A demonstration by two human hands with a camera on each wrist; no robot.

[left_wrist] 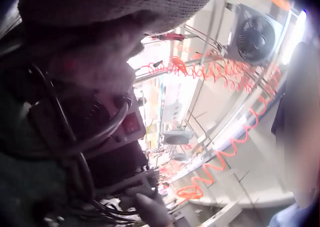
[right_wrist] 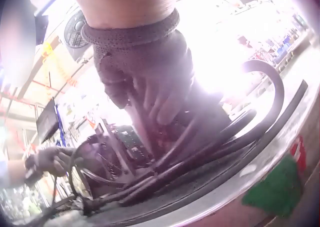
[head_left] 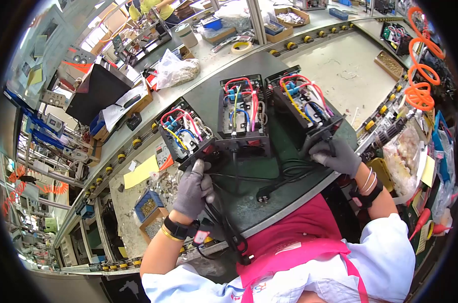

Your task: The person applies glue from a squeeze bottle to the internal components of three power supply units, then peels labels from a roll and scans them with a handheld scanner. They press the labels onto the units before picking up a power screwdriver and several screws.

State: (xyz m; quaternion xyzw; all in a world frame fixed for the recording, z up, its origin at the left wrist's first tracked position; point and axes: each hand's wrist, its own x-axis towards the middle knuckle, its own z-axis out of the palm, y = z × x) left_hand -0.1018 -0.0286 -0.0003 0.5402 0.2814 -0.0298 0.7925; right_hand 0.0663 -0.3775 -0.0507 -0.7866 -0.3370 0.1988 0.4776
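Observation:
Three open black units with coloured wires stand side by side: a left one [head_left: 183,132], a middle one [head_left: 243,113] and a right one [head_left: 307,103]. My gloved left hand [head_left: 192,191], fingers curled, is at the left unit's front panel and grips a black cord there; that grip is partly hidden. At the right unit's lower front, my gloved right hand [head_left: 336,157] holds its black cord. The right wrist view has this hand [right_wrist: 147,77] reaching down over black cords [right_wrist: 200,147]. Dark fingers of my left hand [left_wrist: 95,52] lie above a looped cable [left_wrist: 107,132].
A black plug [head_left: 263,194] lies on the green mat [head_left: 249,209] before the units. Cords hang over the table edge at its left. Parts bins [head_left: 148,206] stand at left, a roller rail runs behind, and an orange coiled hose [head_left: 420,96] hangs at right.

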